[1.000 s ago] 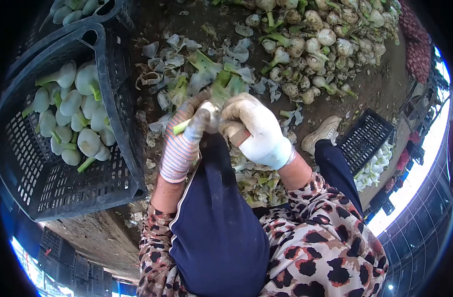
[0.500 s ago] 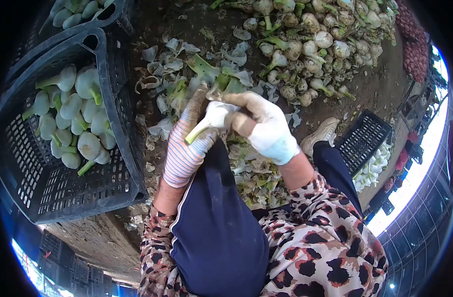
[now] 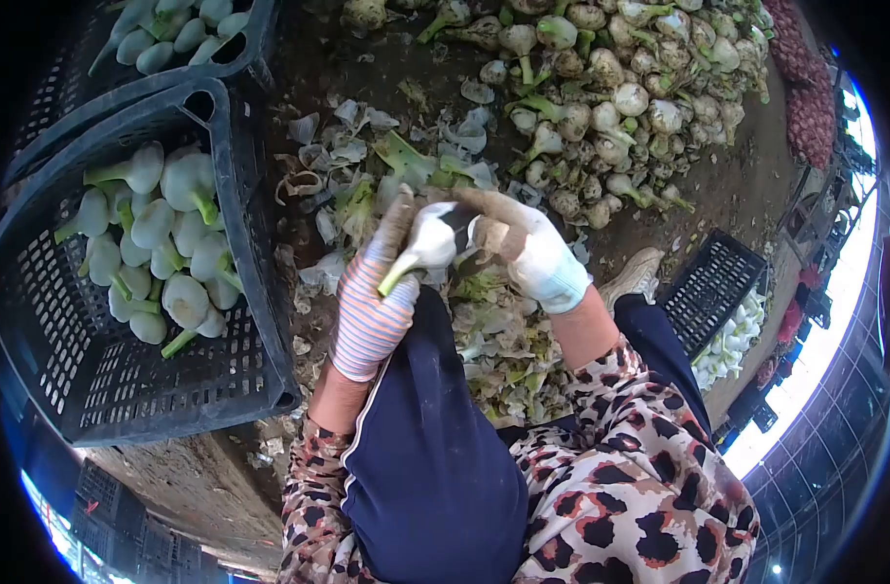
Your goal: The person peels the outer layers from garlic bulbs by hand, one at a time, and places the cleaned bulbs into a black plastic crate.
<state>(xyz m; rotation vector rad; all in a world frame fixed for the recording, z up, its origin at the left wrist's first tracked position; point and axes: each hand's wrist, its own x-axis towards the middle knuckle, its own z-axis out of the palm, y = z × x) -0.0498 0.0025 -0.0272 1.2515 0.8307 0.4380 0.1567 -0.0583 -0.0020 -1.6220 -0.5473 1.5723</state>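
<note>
A peeled white garlic bulb with a short green stem stub is in my left hand. The stub points down and left across the palm. That hand wears a striped, soiled glove, its fingers and thumb around the bulb. Just right of the bulb is my right hand, in a white glove with brown-stained fingers. Its fingers are curled, with index finger and thumb near the bulb's root end. A dark, thin shape shows between these fingers and the bulb; I cannot make out what it is.
Cleaned bulbs lie in a black crate at left, with another crate behind. Unpeeled garlic is heaped at upper right. Peeled skins litter the ground. A small black crate and white pieces are at right.
My right fingers have drawn slightly away from the bulb, uncovering more of its root end. The bulb stays in my left hand. The view has shifted a little.
</note>
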